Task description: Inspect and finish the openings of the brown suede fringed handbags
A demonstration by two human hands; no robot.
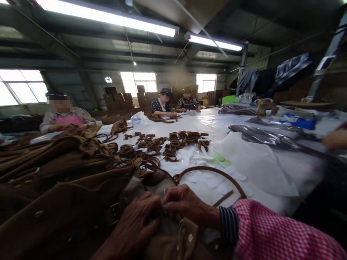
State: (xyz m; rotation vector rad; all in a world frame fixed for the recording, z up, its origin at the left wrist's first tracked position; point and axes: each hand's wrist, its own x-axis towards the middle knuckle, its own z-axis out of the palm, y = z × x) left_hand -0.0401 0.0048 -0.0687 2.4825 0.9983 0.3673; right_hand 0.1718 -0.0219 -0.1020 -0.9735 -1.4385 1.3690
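Observation:
A brown bag with a snap tab and a greyish lining lies low in the middle of the view. My left hand rests over its opening with curled fingers closed on the cloth. Close against it, my right hand is closed in a pinch at the bag's edge. The fingertips are partly hidden, so the exact spot they grip does not show. A brown strap arches over the table just beyond my right wrist.
Brown bags are heaped at left. Coiled brown straps and white paper pieces cover the table's middle. Plastic-wrapped dark goods lie at right. Several people sit around the table; another person's blurred hand shows at far right.

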